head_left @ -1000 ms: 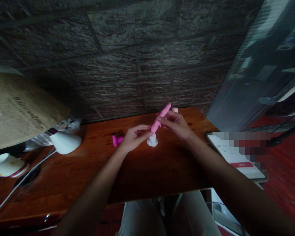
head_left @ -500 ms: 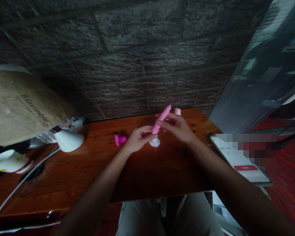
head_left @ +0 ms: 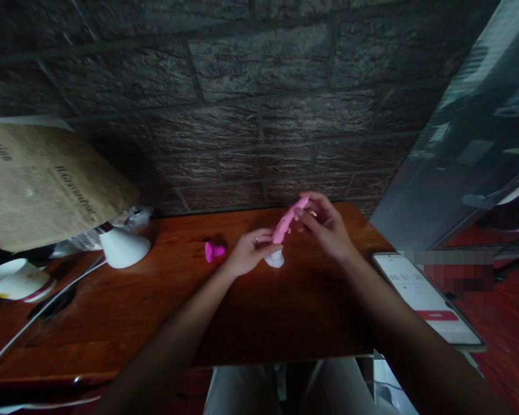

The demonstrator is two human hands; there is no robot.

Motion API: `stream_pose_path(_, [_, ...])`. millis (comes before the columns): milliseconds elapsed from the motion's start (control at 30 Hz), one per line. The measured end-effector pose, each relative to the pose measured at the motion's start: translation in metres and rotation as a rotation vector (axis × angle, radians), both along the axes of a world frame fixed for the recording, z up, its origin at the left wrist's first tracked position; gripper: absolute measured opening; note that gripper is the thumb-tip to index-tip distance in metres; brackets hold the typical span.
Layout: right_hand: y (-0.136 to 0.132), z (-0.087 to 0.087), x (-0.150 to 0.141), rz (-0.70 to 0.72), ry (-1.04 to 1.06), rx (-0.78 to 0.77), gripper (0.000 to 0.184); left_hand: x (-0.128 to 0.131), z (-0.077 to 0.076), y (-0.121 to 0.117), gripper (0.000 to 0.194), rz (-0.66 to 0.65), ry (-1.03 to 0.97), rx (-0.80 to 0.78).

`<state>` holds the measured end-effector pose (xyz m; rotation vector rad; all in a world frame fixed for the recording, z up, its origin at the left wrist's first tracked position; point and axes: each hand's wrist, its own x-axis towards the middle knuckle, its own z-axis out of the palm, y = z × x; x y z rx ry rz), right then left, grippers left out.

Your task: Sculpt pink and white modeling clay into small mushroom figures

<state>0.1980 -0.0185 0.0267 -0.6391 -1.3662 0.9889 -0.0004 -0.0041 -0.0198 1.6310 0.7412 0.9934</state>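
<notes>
A long pink piece (head_left: 283, 226), soft-looking like modelling clay, is tilted up to the right between my hands. My left hand (head_left: 251, 251) is closed around its lower end, thumb in front. At the upper end, the fingers of my right hand (head_left: 322, 222) pinch the piece near its tip. Just under the pink piece a white lump (head_left: 274, 259) rests on the wooden table; whether the two are joined I cannot tell. A small magenta piece (head_left: 214, 251) with a flared end lies left of my left hand.
A phone (head_left: 428, 300) showing a timer lies at the table's right edge. On the left are a white cone-shaped object (head_left: 124, 246) with a cable, a paper cup (head_left: 17, 280), and a printed paper bag (head_left: 52, 184). A dark brick wall (head_left: 259, 115) rises behind the table (head_left: 164, 311).
My right hand has shifted up to the pink piece's tip, and the upper part of the piece now bends rightward. My left hand keeps its hold. The view has tilted slightly.
</notes>
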Motion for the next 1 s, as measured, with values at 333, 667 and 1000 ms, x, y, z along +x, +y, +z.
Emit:
stream_pose_path(333, [0.007, -0.006, 0.006, 0.070, 0.064, -0.107, 0.035, -0.001, -0.001, 0.000, 0.038, 0.013, 0.003, 0.000])
stream_pose_path(667, [0.010, -0.010, 0.010, 0.041, 0.139, -0.158, 0.025, -0.001, -0.003, 0.001, 0.036, 0.020, -0.004, 0.016])
stream_pose_path(1000, [0.009, -0.007, 0.009, 0.003, 0.150, -0.138, 0.026, 0.000, 0.003, -0.001, 0.035, 0.031, -0.050, 0.067])
